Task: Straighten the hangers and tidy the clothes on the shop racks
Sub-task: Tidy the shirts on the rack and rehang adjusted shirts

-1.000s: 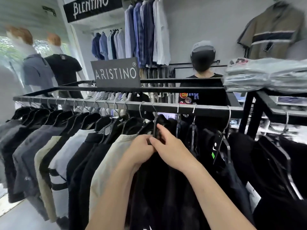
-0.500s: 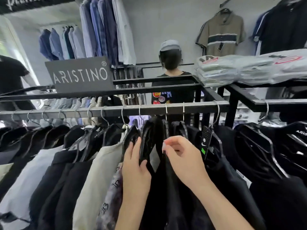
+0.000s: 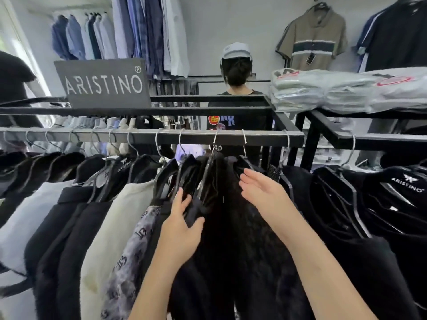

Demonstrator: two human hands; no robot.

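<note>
Mid-rack — left hand (image 3: 182, 232) grips a black shirt (image 3: 221, 227), right hand (image 3: 263, 192) spread open; hangers (image 3: 342, 188) rightward look bunched, undone.

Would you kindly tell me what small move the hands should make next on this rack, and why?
Probably the open right hand should push the dark garment beside it rightward along the rail. Garments are packed tight between the hands, the left hand grips one black shoulder, and the hooks sit wider apart to the right.
</note>
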